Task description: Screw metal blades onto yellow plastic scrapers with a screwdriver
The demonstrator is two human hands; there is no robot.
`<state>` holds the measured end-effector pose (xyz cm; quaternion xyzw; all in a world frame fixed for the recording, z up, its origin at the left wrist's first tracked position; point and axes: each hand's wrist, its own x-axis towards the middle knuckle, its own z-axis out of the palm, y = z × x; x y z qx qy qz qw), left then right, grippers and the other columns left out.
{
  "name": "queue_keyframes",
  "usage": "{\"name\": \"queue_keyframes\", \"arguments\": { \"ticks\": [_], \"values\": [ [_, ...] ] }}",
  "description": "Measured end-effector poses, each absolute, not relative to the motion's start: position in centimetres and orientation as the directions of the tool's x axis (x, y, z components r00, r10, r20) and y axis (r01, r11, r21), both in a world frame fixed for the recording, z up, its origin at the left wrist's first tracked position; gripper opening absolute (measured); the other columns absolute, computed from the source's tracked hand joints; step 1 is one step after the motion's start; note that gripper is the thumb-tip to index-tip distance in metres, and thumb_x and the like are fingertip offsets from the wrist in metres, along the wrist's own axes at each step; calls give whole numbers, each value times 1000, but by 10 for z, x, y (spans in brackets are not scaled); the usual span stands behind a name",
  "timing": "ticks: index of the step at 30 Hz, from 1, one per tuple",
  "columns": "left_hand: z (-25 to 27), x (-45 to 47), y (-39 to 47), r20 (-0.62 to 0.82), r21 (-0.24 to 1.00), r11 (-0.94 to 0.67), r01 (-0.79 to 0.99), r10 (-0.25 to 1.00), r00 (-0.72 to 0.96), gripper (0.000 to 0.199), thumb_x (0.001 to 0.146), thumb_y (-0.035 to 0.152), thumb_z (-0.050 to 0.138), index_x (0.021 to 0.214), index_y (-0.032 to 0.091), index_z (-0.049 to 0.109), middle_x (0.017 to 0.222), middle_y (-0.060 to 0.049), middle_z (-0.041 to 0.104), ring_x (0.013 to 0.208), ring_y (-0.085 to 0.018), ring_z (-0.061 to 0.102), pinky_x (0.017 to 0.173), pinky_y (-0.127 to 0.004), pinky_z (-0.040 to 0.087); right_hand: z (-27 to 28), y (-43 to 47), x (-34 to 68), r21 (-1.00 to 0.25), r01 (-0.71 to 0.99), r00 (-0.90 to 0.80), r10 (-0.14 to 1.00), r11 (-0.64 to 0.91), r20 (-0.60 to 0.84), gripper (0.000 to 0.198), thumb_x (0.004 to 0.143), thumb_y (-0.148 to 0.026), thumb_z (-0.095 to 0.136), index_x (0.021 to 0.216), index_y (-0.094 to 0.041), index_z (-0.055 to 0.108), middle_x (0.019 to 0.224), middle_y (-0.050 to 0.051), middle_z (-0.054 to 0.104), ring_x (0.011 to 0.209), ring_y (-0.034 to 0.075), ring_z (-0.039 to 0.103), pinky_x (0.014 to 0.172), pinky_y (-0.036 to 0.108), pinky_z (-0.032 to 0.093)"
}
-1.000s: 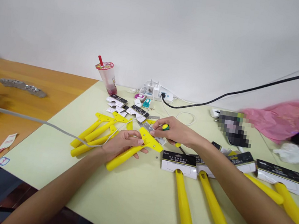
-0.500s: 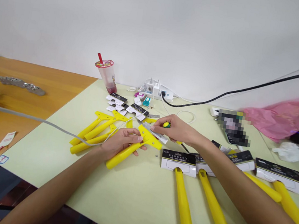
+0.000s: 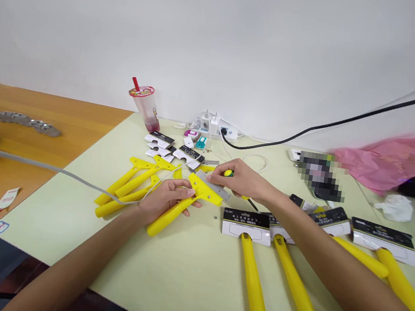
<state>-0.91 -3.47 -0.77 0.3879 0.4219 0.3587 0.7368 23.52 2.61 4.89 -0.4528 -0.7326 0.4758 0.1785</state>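
Note:
My left hand (image 3: 165, 198) is closed around the neck of a yellow scraper (image 3: 172, 216), its thumb on the wide head where two screws show. The handle slants down toward the table's front. At the head's far edge lies a thin metal blade (image 3: 215, 188), pinched by the fingertips of my right hand (image 3: 241, 178). A screwdriver (image 3: 229, 173) with a yellow and green handle is tucked in the same right hand, its dark shaft poking out below the palm. Several yellow scraper handles (image 3: 125, 185) lie left of my left hand. A small metal nut or screw (image 3: 215, 217) rests nearby.
Carded yellow scrapers (image 3: 254, 282) lie at right under my right forearm. Black-and-white cards (image 3: 187, 156), a drink cup (image 3: 146, 107) and a power strip (image 3: 230, 134) stand behind. A grey cable (image 3: 53, 167) crosses my left wrist. A pink bag (image 3: 398, 158) is far right.
The view has shifted slightly. The blade sits a little differently against the scraper's head; both hands keep their hold.

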Motion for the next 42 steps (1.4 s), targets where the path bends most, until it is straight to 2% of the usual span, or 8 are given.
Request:
{"name": "queue_keyframes", "arguments": {
  "ticks": [5,13,20,25,31,35,42],
  "values": [
    [-6,-8,-35,-341,875,439,-204,858,385,40,77,34,94,97,13,66,97,-12,76,93,-30,81,56,-25,64,45,26,236,-861,484,-559,812,156,-167,37,87,-54,72,81,-18,75,78,0,62,49,6,42,41,22,32],
    [-6,-9,-36,-315,880,420,-222,865,391,40,78,35,92,100,13,66,106,-15,77,94,-29,81,56,-23,63,45,25,234,-840,529,-581,774,124,-252,36,90,-54,68,90,-20,80,74,-1,61,47,6,40,41,22,30],
    [-3,-7,-37,-356,867,450,-213,859,367,37,77,32,94,96,11,70,101,-11,76,94,-29,81,58,-25,64,43,25,233,-848,506,-570,799,159,-190,44,89,-62,69,91,-18,78,67,-3,55,47,7,37,42,24,31],
    [-3,-8,-38,-360,864,459,-206,850,385,35,77,30,94,96,11,72,101,-11,76,94,-29,81,58,-25,64,45,25,234,-849,507,-569,798,149,-199,46,89,-63,70,92,-18,77,67,-3,54,47,7,38,42,25,32],
    [-6,-9,-37,-344,876,441,-198,856,385,40,82,29,90,111,11,69,118,-17,76,97,-29,81,60,-26,65,41,28,236,-858,469,-609,780,210,-142,47,90,-64,70,89,-18,78,71,-2,57,49,6,38,46,25,31],
    [-8,-9,-36,-336,880,431,-200,863,378,47,82,31,90,118,12,66,121,-19,76,97,-30,81,60,-27,65,39,28,237,-861,454,-631,765,230,-128,45,92,-62,67,89,-18,78,72,-2,58,49,7,38,44,24,30],
    [-7,-11,-37,-323,889,415,-194,868,378,36,82,32,90,105,12,71,111,-14,77,100,-30,80,61,-24,64,41,27,235,-842,502,-563,814,197,-145,37,95,-55,66,89,-19,72,72,-2,60,43,7,45,38,22,36]
  ]
}}
